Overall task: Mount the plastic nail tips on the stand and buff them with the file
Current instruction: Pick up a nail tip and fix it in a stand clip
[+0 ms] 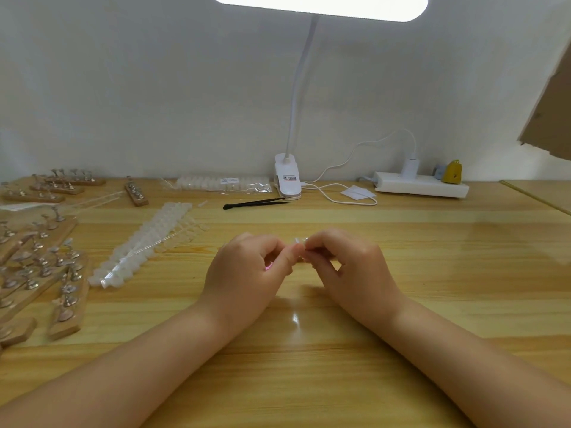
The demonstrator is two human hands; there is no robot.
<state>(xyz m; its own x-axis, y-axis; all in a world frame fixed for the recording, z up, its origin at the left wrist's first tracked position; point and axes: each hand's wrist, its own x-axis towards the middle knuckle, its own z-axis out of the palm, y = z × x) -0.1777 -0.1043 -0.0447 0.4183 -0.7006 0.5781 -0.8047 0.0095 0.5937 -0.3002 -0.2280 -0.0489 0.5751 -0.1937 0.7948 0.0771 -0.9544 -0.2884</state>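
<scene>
— What are the hands doing?
— Left hand (247, 267) and right hand (346, 261) pinch one small clear plastic nail tip (299, 241) between their fingertips.
— How to do it well?
— Hold lightly; wooden stands with metal pegs (66, 301) wait left of the hands.

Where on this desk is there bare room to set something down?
Bare wood lies right of the right hand, below the power strip, and in front of both hands toward the tweezers. The left is crowded: wooden stands and strips of nail tips fill it.
</scene>
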